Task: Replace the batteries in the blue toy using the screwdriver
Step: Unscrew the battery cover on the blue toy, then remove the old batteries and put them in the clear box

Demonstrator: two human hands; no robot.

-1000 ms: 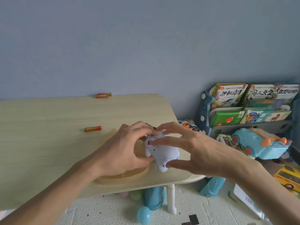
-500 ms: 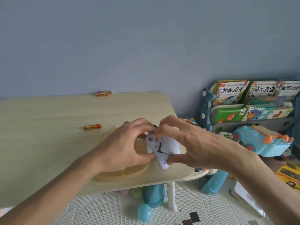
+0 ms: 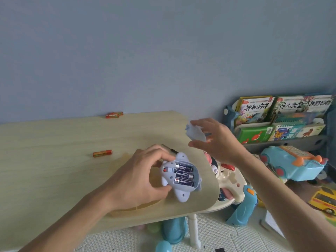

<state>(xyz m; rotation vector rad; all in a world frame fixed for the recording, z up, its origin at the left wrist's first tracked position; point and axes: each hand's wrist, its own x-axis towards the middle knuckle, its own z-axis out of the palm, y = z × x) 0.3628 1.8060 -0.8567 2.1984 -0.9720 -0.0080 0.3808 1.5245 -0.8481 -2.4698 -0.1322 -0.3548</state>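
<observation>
My left hand (image 3: 140, 176) grips the pale blue toy (image 3: 180, 191) belly-up over the table's right part. Its battery bay is uncovered and three dark batteries (image 3: 183, 176) lie inside. Up and to the right, my right hand (image 3: 216, 140) holds the pale blue battery cover (image 3: 195, 132) above the table's right edge. An orange battery (image 3: 102, 153) lies loose on the wooden table (image 3: 54, 160). More orange batteries (image 3: 114, 115) rest at the table's back edge. A dark tip, perhaps the screwdriver (image 3: 172, 150), peeks out behind my left fingers.
A yellowish tray (image 3: 138, 206) lies under my left hand. Right of the table stand a toy activity table (image 3: 229, 179), a blue toy car (image 3: 294, 164), a yellow bus (image 3: 325, 199) and a book rack (image 3: 280, 120). Blue toys (image 3: 172, 231) sit below on the foam mat.
The battery cover came off the toy. My right hand lifted it up and to the right, which exposed the three batteries. My left hand kept hold of the toy.
</observation>
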